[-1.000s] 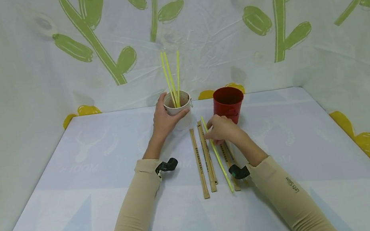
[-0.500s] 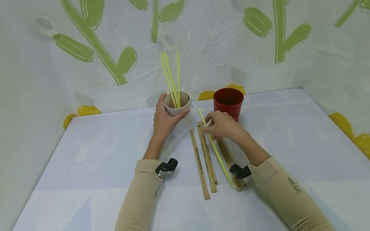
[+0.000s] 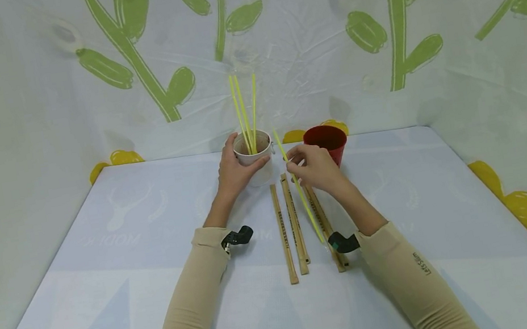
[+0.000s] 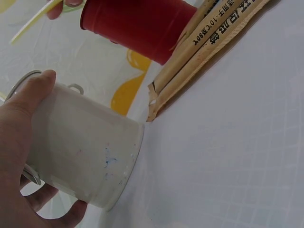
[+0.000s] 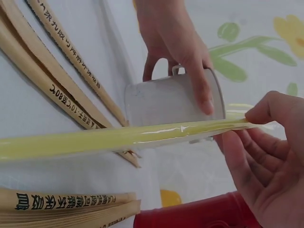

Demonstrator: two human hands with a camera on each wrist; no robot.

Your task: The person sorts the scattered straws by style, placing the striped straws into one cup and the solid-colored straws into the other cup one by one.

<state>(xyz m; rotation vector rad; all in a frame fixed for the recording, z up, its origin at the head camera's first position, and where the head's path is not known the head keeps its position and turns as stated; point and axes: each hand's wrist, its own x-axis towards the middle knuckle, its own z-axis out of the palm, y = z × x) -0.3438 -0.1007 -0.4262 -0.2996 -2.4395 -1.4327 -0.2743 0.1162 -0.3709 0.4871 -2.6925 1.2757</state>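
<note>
My left hand [image 3: 235,168] grips the white bucket [image 4: 85,142] around its side, thumb near the rim. Several yellow straws [image 3: 243,110] stand upright in that bucket. Between thumb and fingers, my right hand [image 3: 314,167] pinches another yellow straw [image 5: 95,141], which seems to be in a clear wrapper. This straw slants above the table, its upper end close to the white bucket. Just behind the right hand is a red bucket [image 3: 338,148], partly hidden by it.
Brown paper-wrapped straws [image 3: 284,236] lie lengthwise on the table in front of the white bucket. More paper-wrapped straws [image 3: 328,229] lie beneath the right hand and wrist. A flowered sheet [image 3: 295,38] hangs behind the table's far edge.
My right hand has raised the yellow straw off the table and moved it away from me, toward the buckets. The left hand and white bucket have stayed put.
</note>
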